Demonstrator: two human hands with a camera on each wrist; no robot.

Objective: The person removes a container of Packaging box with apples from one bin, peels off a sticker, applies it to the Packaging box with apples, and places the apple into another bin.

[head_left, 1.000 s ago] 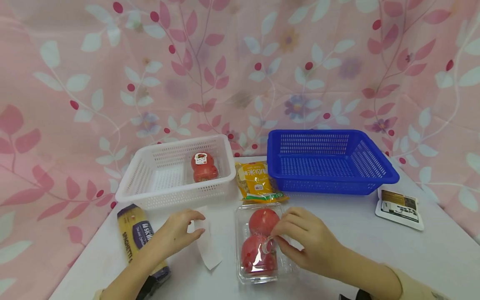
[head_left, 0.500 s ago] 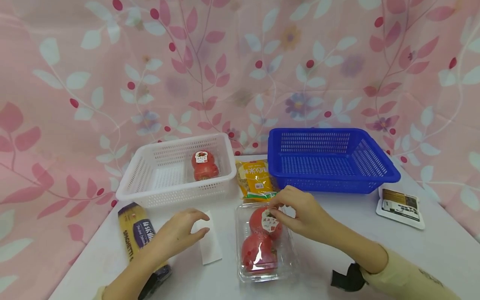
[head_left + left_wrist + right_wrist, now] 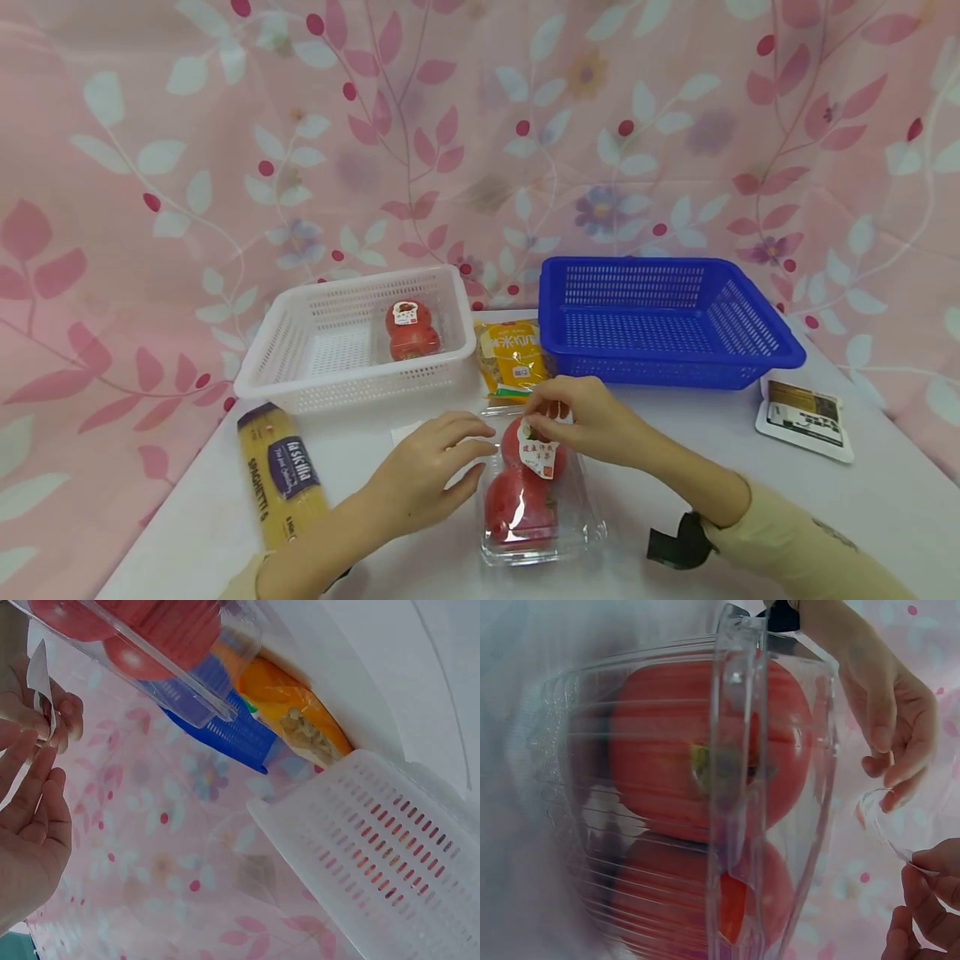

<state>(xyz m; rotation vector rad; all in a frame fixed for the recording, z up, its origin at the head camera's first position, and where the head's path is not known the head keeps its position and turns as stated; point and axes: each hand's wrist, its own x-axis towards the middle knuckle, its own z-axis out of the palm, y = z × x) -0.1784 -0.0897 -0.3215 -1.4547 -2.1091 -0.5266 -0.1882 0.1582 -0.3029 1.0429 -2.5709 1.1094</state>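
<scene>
Just under the fingertips of the right hand (image 3: 581, 417), a thin sticker (image 3: 545, 454) is pinched over the tomato box (image 3: 536, 508), while the box side is touched by the loose-fingered left hand (image 3: 431, 467); the sticker looks floppy and is best held by its edge.

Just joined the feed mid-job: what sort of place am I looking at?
Probably a staged tabletop set for sorting groceries, not a real kitchen: a pink floral cloth backdrop, a white basket and blue basket, and packaged foods on a white table.
</scene>
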